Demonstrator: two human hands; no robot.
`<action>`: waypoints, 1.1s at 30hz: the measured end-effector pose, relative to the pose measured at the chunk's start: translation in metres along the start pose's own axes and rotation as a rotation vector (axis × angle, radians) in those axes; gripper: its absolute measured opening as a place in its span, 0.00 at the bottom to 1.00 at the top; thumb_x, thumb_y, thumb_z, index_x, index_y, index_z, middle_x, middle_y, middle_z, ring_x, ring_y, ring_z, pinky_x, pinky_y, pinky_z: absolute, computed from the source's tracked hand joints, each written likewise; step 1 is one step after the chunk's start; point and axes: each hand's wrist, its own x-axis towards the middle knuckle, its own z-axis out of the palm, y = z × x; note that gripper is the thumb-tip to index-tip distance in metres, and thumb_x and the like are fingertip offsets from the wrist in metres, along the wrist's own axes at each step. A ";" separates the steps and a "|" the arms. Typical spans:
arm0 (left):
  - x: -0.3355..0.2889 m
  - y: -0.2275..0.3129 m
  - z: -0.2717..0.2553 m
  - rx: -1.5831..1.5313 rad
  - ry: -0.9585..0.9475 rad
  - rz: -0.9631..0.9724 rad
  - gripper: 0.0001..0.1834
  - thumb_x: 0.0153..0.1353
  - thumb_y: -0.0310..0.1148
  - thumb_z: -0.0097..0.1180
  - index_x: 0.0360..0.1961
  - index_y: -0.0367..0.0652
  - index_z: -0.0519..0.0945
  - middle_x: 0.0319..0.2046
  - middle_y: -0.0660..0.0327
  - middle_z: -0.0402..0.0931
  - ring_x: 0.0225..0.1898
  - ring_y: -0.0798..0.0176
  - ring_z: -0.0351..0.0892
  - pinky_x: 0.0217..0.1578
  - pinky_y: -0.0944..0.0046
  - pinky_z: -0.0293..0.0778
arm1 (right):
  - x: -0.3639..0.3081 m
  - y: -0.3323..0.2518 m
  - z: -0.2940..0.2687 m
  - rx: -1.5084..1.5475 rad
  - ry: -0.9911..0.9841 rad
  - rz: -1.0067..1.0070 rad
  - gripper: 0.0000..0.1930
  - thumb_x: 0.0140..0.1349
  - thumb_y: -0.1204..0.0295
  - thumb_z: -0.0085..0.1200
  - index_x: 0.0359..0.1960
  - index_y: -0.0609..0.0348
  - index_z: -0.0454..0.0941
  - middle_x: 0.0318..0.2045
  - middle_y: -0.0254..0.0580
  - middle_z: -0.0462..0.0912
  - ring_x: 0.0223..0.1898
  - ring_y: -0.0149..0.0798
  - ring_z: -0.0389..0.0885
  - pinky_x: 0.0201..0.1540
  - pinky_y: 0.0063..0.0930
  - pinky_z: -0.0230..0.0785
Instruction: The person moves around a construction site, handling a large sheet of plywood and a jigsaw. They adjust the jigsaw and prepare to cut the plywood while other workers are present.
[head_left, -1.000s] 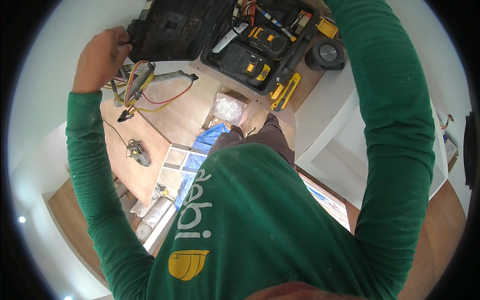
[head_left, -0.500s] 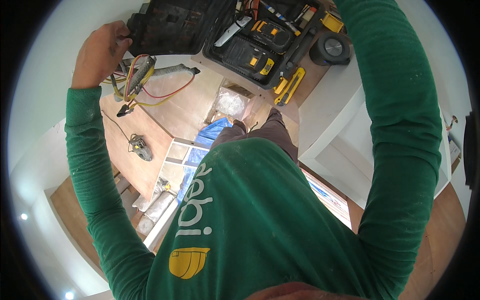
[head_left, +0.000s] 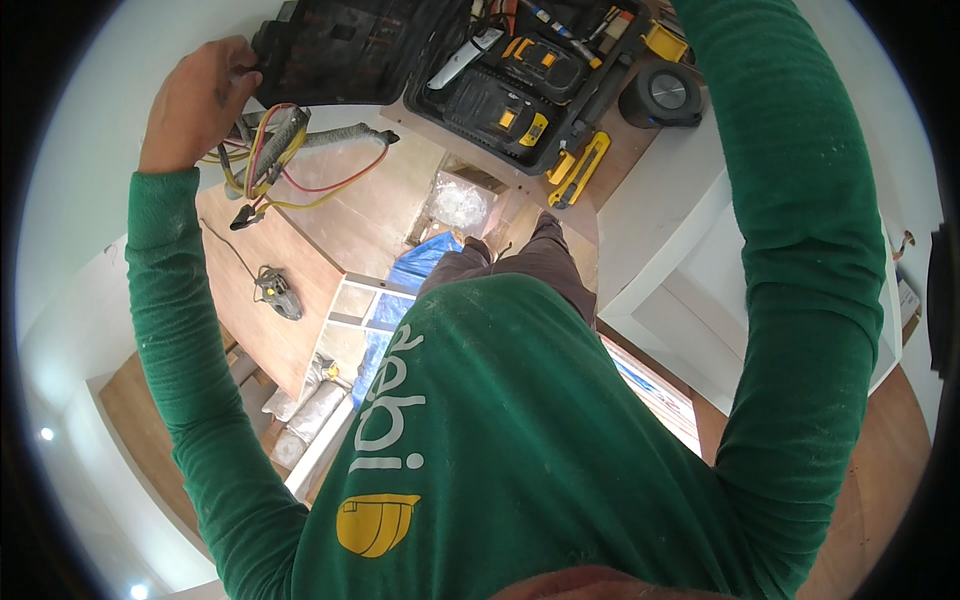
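Note:
My left hand point(head_left: 198, 100) is at the far left, its fingers curled against the outer edge of the opened black tool case lid point(head_left: 335, 55). Past the top edge of the picture goes my right forearm, so that hand is hidden. Inside the tool case point(head_left: 560, 150) lie a black-and-yellow battery pack point(head_left: 545, 68), a similar black-and-yellow unit point(head_left: 497, 112) and a silver utility knife point(head_left: 466, 58). A yellow snap-off knife point(head_left: 580, 172) rests just outside the case's right side. Below my left hand hangs a bundle of red, yellow and grey cables point(head_left: 268, 160).
A round black speaker-like device point(head_left: 663, 97) and a yellow item point(head_left: 663, 43) are right of the case. White cabinet panels point(head_left: 670, 230) stand on the right. A corded power tool point(head_left: 276, 291) lies on a wooden board point(head_left: 300, 255) at left. Blue sheeting point(head_left: 425, 262) covers part of the floor.
The view has shifted very slightly. My left hand stays at the lid's edge, and the case and its contents look unchanged.

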 end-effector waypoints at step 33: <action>-0.009 0.039 -0.008 0.032 0.137 -0.211 0.09 0.51 0.32 0.65 0.32 0.40 0.85 0.31 0.45 0.83 0.37 0.38 0.84 0.40 0.44 0.80 | 0.039 -0.054 0.116 0.125 -0.031 -0.034 0.14 0.53 0.60 0.63 0.31 0.57 0.91 0.30 0.57 0.88 0.35 0.58 0.89 0.41 0.50 0.81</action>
